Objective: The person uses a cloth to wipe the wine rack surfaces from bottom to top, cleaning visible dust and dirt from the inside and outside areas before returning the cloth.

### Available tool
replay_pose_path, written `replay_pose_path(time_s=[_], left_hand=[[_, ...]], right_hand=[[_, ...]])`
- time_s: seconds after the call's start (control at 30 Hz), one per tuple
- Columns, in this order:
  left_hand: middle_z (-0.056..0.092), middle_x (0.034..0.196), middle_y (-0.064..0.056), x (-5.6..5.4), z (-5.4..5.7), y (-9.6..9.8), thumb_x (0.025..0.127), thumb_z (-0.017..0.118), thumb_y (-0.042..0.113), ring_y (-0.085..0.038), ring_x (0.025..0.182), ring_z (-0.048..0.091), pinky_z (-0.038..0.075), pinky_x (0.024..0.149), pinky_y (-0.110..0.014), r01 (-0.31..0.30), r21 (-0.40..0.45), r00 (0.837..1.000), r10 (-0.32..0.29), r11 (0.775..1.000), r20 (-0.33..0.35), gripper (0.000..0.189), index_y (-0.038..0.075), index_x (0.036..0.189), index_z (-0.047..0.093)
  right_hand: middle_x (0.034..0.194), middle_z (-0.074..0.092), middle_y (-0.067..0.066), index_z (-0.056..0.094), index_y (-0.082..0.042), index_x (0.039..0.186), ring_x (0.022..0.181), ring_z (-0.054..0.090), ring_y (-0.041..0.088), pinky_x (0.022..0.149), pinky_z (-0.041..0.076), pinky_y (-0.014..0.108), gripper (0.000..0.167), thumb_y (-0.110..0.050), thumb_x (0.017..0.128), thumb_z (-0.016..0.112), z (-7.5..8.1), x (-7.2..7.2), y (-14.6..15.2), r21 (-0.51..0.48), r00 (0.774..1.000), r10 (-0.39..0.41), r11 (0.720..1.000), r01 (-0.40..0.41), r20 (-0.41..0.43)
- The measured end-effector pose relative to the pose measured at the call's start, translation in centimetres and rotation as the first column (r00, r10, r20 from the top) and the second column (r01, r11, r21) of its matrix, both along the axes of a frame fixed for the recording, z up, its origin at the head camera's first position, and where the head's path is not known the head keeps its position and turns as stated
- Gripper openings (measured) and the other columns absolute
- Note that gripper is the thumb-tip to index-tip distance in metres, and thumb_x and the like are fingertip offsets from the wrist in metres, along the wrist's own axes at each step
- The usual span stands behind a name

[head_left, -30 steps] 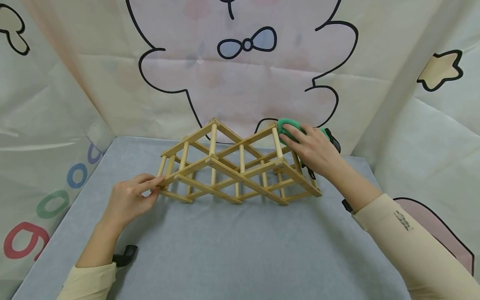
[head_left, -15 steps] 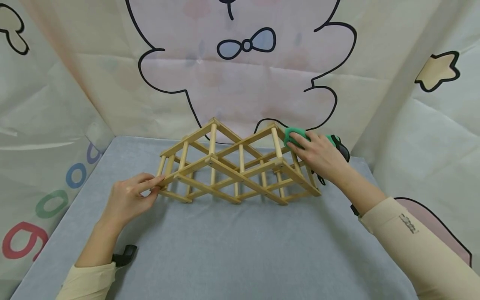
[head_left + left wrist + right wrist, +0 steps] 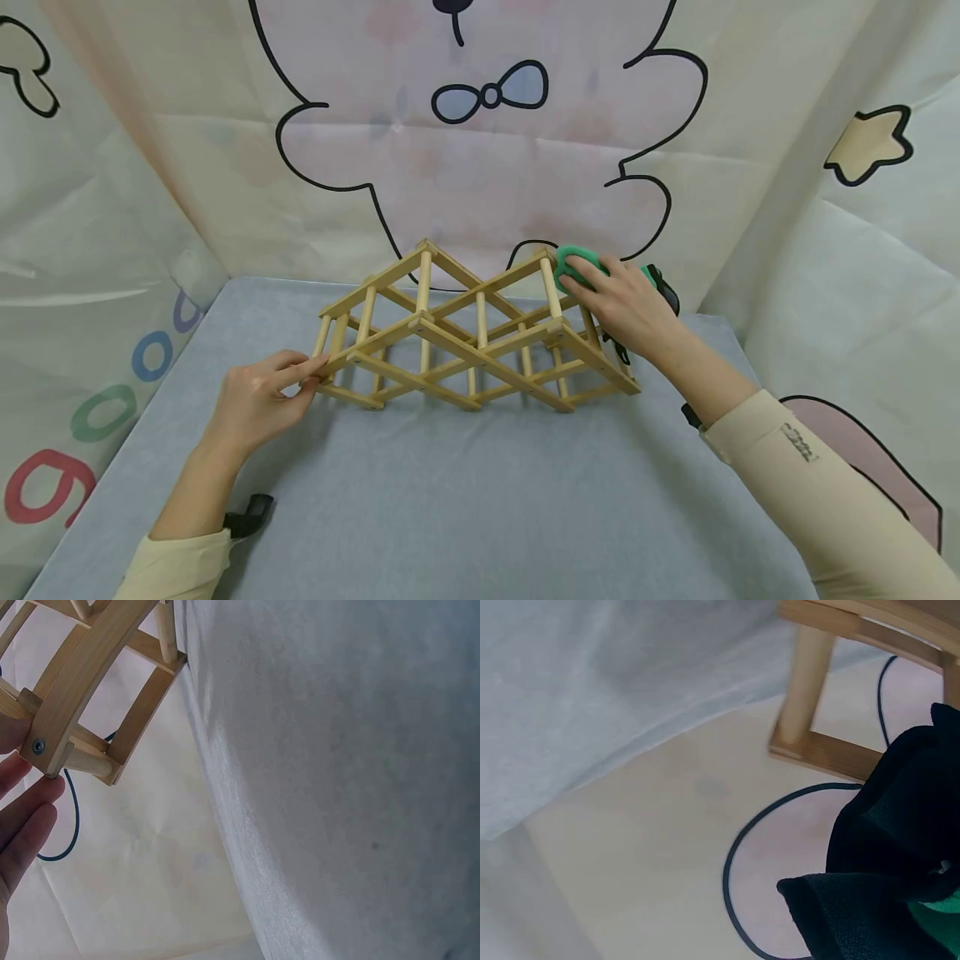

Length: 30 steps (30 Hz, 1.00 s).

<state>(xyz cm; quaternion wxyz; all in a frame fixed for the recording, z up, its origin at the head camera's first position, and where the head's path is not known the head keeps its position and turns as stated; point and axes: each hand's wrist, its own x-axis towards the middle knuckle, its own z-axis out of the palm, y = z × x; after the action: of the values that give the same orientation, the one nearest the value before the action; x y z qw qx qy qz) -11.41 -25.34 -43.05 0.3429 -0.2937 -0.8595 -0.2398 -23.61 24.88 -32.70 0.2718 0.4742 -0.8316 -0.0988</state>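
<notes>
A wooden lattice rack point(image 3: 482, 321), made of crossed slats and round dowels, stands on the table in the head view. My left hand point(image 3: 264, 395) pinches its left end between thumb and fingers; in the left wrist view the fingertips point(image 3: 46, 787) meet the slat corner beside a screw. At the rack's upper right, my right hand point(image 3: 628, 302) holds a green and black cloth point(image 3: 576, 260) against the top slat. Dark folds of that cloth point(image 3: 900, 825) hang near the rack's end point(image 3: 832, 754) in the right wrist view, where the right fingers are hidden.
Grey-blue cloth covers the table point(image 3: 480, 500). Behind it hangs a printed backdrop point(image 3: 480, 167), and similar printed sheets stand at left point(image 3: 97, 250) and right point(image 3: 847, 283). A black wrist mount point(image 3: 250, 516) juts out from the left wrist.
My right hand slid the cloth right and down along the upper right slat, then back left and up. The left hand and the rack have stayed in place.
</notes>
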Motion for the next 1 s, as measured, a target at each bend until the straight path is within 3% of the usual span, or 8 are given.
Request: replay_pose_path(time_s=[0.27,0.47,0.7,0.83,1.0], left_hand=[[0.076,0.086,-0.006,0.1,-0.1,0.0,0.07,0.076,-0.007,-0.008,0.044,0.049,0.038,0.039,-0.022,0.004,0.007,1.0,-0.004,1.0,0.001,0.042,0.006,0.109,0.084],[0.076,0.087,-0.006,0.2,-0.1,0.0,0.07,0.077,-0.007,-0.007,0.044,0.05,0.039,0.039,-0.022,0.004,0.005,1.0,-0.004,1.0,0.005,0.042,0.006,0.109,0.083],[0.076,0.086,-0.005,0.3,0.0,0.0,0.07,0.078,-0.007,-0.008,0.044,0.055,0.044,0.041,-0.022,0.0,0.004,1.0,0.0,1.0,0.014,0.042,0.007,0.109,0.084],[0.076,0.085,-0.004,0.2,0.0,0.0,0.07,0.078,-0.007,-0.009,0.044,0.059,0.047,0.042,-0.024,0.0,0.002,1.0,0.0,1.0,0.014,0.042,0.007,0.109,0.084],[0.076,0.086,-0.005,0.2,0.0,0.0,0.071,0.077,-0.006,-0.011,0.046,0.061,0.047,0.042,-0.025,0.009,0.008,1.0,-0.009,1.0,0.019,0.042,0.007,0.11,0.083]], right_hand=[[0.138,0.059,0.021,0.071,-0.003,0.131,0.099,0.06,0.047,0.069,0.056,0.051,0.051,0.007,0.083,0.085,2.1,0.3,-0.8,-0.059,0.998,0.017,0.998,-0.021,-0.059],[0.133,0.063,0.022,0.073,-0.002,0.125,0.088,0.058,0.046,0.061,0.053,0.05,0.039,0.013,0.089,0.072,6.0,0.4,-2.1,-0.166,0.989,0.074,0.982,-0.095,-0.13],[0.135,0.062,0.021,0.073,-0.002,0.126,0.093,0.057,0.046,0.07,0.055,0.05,0.026,0.001,0.103,0.062,10.2,1.0,-6.6,-0.135,0.969,0.132,0.977,-0.162,-0.211],[0.138,0.06,0.021,0.072,-0.003,0.129,0.1,0.058,0.047,0.075,0.057,0.051,0.031,0.003,0.099,0.067,10.9,1.2,-9.3,-0.116,0.966,0.151,0.977,-0.178,-0.211],[0.14,0.058,0.019,0.071,-0.006,0.13,0.103,0.058,0.044,0.072,0.058,0.049,0.033,0.005,0.099,0.065,10.3,1.2,-12.0,-0.163,0.973,0.164,0.968,-0.19,-0.16]])
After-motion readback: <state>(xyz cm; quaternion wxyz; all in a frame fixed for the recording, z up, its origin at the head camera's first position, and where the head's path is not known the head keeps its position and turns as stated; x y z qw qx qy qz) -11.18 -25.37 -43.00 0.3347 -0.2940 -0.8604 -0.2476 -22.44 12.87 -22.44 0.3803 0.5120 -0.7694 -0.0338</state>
